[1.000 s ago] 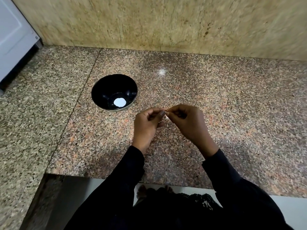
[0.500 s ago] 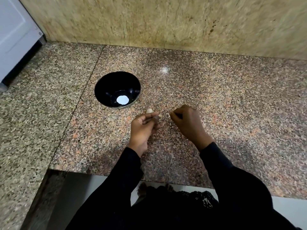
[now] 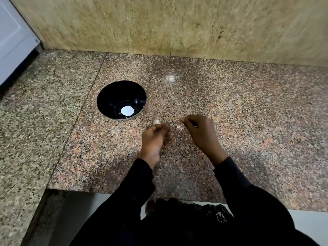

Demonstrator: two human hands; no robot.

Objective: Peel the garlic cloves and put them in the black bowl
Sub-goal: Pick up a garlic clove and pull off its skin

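Your left hand (image 3: 156,137) is curling its fingers around something small, most likely a garlic clove (image 3: 168,124), of which only a pale sliver is showing at the fingertips; its long axis is too hidden to call. Your right hand (image 3: 200,134) is pinching a thin scrap of papery skin (image 3: 181,119) between thumb and forefinger, and it is holding that scrap apart from the left fingertips, so the peel appears to be coming away to the right.

Just beyond your left knuckles another pale clove (image 3: 156,122) is lying on the granite counter (image 3: 248,121), between your hand and the black bowl (image 3: 110,96). A few loose bits of skin (image 3: 180,127) are lying on the stone between your two hands.

What matters for the coming move is where the bowl is sitting: up and to the left of the grip, close to your left hand and well apart from your right. Only a bright white reflection is showing in its bottom, and no cloves can be made out inside.

Judging from this, you are partway through stripping one clove. Once it is bare, the left hand looks the better one to carry it over, since it is already holding the clove and is nearer the rim.
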